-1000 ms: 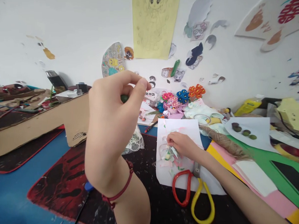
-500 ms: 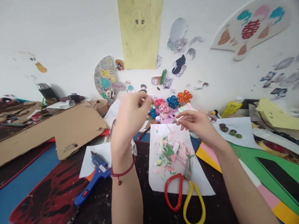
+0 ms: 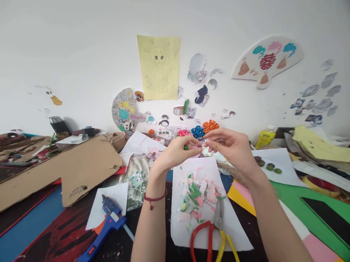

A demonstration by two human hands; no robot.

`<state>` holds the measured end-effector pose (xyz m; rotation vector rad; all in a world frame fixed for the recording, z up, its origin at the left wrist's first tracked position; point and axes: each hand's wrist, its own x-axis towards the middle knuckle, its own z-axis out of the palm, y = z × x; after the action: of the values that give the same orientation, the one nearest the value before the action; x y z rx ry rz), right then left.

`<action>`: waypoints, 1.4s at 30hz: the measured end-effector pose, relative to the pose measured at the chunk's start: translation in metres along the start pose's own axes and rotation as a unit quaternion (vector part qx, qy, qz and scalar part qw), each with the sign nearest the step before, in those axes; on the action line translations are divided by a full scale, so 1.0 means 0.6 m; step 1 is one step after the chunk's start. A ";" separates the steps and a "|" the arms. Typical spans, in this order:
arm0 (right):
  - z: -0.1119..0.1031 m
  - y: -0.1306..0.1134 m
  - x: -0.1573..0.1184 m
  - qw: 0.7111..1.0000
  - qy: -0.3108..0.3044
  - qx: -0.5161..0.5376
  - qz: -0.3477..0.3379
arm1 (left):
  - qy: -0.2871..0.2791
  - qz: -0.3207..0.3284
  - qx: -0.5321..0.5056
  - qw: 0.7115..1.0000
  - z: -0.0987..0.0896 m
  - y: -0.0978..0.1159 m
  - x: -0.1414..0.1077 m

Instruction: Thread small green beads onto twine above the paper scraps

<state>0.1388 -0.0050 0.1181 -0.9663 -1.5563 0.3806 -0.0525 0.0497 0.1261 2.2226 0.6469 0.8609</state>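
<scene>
Hands are up over the far end of a white paper sheet [image 3: 179, 237]. L hand [image 3: 176, 152], w/ a dark-red cord bracelet [image 3: 156, 198] at the wrist, holds a small rounded dark-green piece [image 3: 186, 147] in curled fingers, mostly hidden. R hand [image 3: 233, 146] bends thumb & fingers toward L fingertips; can't tell if anything's pinched there.

Progress, my read: some cutting's done, as pink, green & white thin scraps [image 3: 195, 190] lie heaped on the sheet, w/ red-and-yellow-handled metal scissors [image 3: 218, 221] untouched. Blue plastic glue gun [image 3: 113, 216] is also unheld, off to L. Brown & green round pieces [image 3: 270, 167] sit on white paper to R. Dark-green piece looks mid-work; can't say how much is left.

Vs 0.5 s ago: hands were well apart, R fingers looser; now fingertips nearly meet. Vs 1 s ago: R hand was down at the scraps. Scissors stayed on the sheet throughout, AFAICT.
</scene>
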 end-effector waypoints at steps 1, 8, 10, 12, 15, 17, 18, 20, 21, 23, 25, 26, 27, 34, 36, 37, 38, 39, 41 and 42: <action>0.006 -0.002 -0.002 1.000 0.012 -0.005 -0.009 | -0.001 0.008 -0.005 1.000 -0.002 -0.001 0.001; 0.003 0.003 -0.001 1.000 0.009 -0.006 -0.001 | 0.008 0.018 -0.048 0.999 -0.009 -0.010 -0.001; -0.009 0.007 0.000 0.997 -0.041 -0.063 0.023 | 0.018 0.028 -0.047 0.998 -0.013 -0.013 -0.004; -0.018 0.009 0.000 0.985 -0.109 -0.123 0.046 | 0.012 0.028 -0.035 0.999 -0.016 -0.015 -0.007; -0.020 0.006 -0.001 0.969 -0.181 -0.160 0.052 | -0.016 0.015 -0.008 1.000 -0.018 -0.015 -0.010; -0.015 0.003 -0.001 0.969 -0.183 -0.164 0.042 | -0.025 0.012 0.005 1.000 -0.017 -0.013 -0.010; -0.012 0.003 -0.001 0.970 -0.175 -0.164 0.034 | -0.028 0.011 0.011 0.999 -0.016 -0.012 -0.010; -0.007 0.005 0.000 0.973 -0.157 -0.169 0.017 | -0.038 0.009 0.023 0.999 -0.014 -0.009 -0.009; -0.006 0.007 0.001 0.974 -0.146 -0.174 0.008 | -0.040 0.010 0.028 0.999 -0.013 -0.008 -0.008; -0.008 0.012 0.002 0.975 -0.125 -0.182 0.003 | -0.034 0.013 0.038 0.999 -0.013 -0.008 -0.007; -0.013 0.015 0.002 0.980 -0.113 -0.160 0.025 | -0.020 0.015 0.042 0.999 -0.013 -0.008 -0.006; -0.017 0.015 0.002 0.984 -0.109 -0.135 0.045 | -0.014 0.014 0.042 0.999 -0.013 -0.008 -0.005; -0.021 0.013 0.001 0.986 -0.106 -0.107 0.068 | -0.010 0.012 0.041 0.999 -0.014 -0.007 -0.006; -0.048 0.003 0.000 0.974 -0.137 -0.020 0.177 | -0.006 -0.027 0.043 0.999 -0.017 0.007 -0.014; -0.051 0.003 0.000 0.974 -0.138 -0.007 0.178 | -0.002 -0.023 0.033 0.999 -0.017 0.010 -0.015; -0.052 0.003 0.000 0.975 -0.135 -0.006 0.176 | 0.000 -0.024 0.031 0.999 -0.017 0.010 -0.015; -0.053 0.003 0.000 0.976 -0.131 -0.008 0.174 | 0.002 -0.027 0.032 0.999 -0.017 0.010 -0.016; -0.054 0.003 -0.001 0.977 -0.126 -0.011 0.172 | 0.003 -0.030 0.035 0.999 -0.017 0.010 -0.016; -0.058 0.002 -0.002 0.978 -0.120 -0.018 0.170 | 0.004 -0.039 0.047 0.998 -0.018 0.010 -0.017; -0.061 0.001 -0.003 0.978 -0.119 -0.022 0.172 | 0.004 -0.044 0.052 0.998 -0.018 0.010 -0.018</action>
<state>0.1728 -0.0158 0.1253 -1.2662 -1.6158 0.7283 -0.0664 0.0432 0.1325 2.2655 0.8038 0.8081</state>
